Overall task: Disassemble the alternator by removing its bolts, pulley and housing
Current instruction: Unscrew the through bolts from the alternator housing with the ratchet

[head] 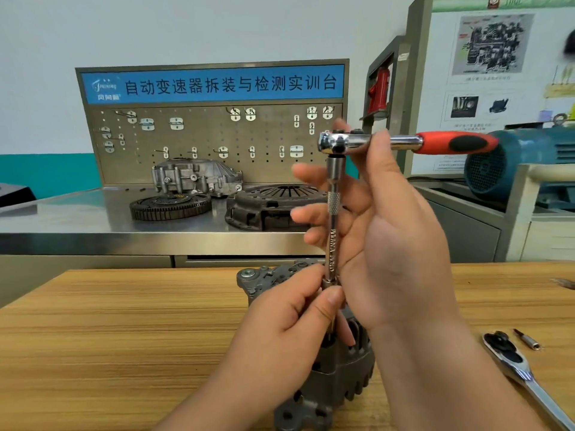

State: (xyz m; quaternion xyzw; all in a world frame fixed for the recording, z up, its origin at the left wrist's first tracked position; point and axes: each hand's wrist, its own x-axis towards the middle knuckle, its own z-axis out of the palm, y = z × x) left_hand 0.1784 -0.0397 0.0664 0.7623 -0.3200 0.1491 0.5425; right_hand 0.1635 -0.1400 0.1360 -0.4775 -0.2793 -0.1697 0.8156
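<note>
The grey alternator (339, 377) stands on the wooden table (124, 331), mostly hidden behind my hands. A ratchet with a red and black handle (454, 143) carries a long extension bar (333, 219) that points straight down at the alternator's top. My left hand (289, 321) pinches the bar's lower end between thumb and fingers. My right hand (382, 231) is at the ratchet head, thumb and forefinger around it, the other fingers spread loosely beside the bar. The bolt under the bar's tip is hidden.
A second chrome ratchet (513, 365) and a small bit (529, 339) lie on the table at the right. Behind, a steel bench holds a flywheel (169, 206), a clutch cover (264, 206) and a metal housing (193, 177). A blue motor (510, 163) sits far right.
</note>
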